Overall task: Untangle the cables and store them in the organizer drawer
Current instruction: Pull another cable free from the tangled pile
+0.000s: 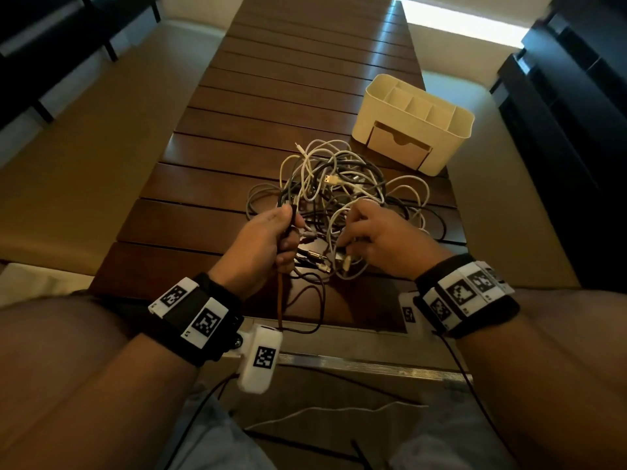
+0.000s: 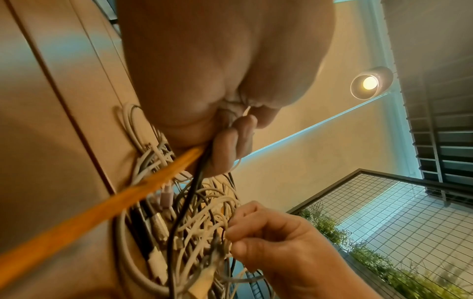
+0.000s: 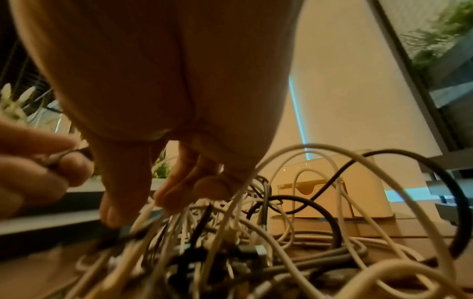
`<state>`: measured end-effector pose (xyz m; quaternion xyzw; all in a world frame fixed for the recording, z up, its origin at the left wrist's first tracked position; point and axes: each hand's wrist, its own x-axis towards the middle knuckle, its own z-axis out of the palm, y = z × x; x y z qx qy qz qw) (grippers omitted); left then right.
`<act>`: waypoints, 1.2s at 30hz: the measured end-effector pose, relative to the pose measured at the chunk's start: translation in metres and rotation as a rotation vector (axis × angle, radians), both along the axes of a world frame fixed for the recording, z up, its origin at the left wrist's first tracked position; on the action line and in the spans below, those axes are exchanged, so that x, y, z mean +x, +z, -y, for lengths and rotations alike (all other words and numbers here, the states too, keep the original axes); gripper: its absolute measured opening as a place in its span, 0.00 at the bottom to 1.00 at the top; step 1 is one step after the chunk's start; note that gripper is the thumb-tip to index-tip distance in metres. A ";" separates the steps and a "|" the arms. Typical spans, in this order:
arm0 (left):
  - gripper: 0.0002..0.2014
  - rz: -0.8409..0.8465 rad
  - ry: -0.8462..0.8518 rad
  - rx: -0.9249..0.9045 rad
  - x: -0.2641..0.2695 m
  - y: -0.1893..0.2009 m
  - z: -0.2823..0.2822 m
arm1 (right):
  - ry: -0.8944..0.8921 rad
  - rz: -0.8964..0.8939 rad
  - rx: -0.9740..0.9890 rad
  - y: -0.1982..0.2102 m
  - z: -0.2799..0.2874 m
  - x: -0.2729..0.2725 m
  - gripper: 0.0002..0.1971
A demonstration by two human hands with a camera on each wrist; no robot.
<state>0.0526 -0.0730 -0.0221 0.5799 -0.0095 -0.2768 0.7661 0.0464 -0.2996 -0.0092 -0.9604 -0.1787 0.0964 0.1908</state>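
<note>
A tangle of white, grey and black cables [image 1: 334,184] lies on the wooden table [image 1: 271,96]. My left hand [image 1: 268,239] grips an orange cable [image 1: 281,300] and a dark cable at the pile's near left edge. The left wrist view shows its fingers [image 2: 227,147] curled round both, with the orange cable [image 2: 102,208] running back towards me. My right hand [image 1: 373,239] reaches into the pile's near right side and pinches white cables [image 2: 204,222] between thumb and fingers [image 3: 179,192]. The cream organizer [image 1: 454,130] stands behind the pile, and its drawer [image 1: 395,145] faces me.
The organizer [image 3: 368,182] has several top compartments. Dark cable ends hang over the table's near edge towards my lap. A loose white cable [image 1: 332,412] lies below the table edge. Benches run along both sides of the table.
</note>
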 end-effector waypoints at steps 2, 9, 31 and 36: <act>0.17 0.000 0.005 -0.010 0.001 0.000 -0.001 | -0.054 -0.043 0.083 0.008 0.003 0.001 0.08; 0.17 0.013 -0.002 -0.007 0.003 -0.002 -0.002 | -0.200 0.136 0.110 0.011 -0.013 0.007 0.17; 0.16 0.026 -0.021 -0.001 0.003 -0.003 -0.003 | -0.499 -0.063 0.197 -0.009 -0.028 0.013 0.03; 0.17 0.034 -0.010 -0.005 0.005 -0.003 -0.004 | -0.489 -0.021 0.394 0.017 -0.028 0.010 0.04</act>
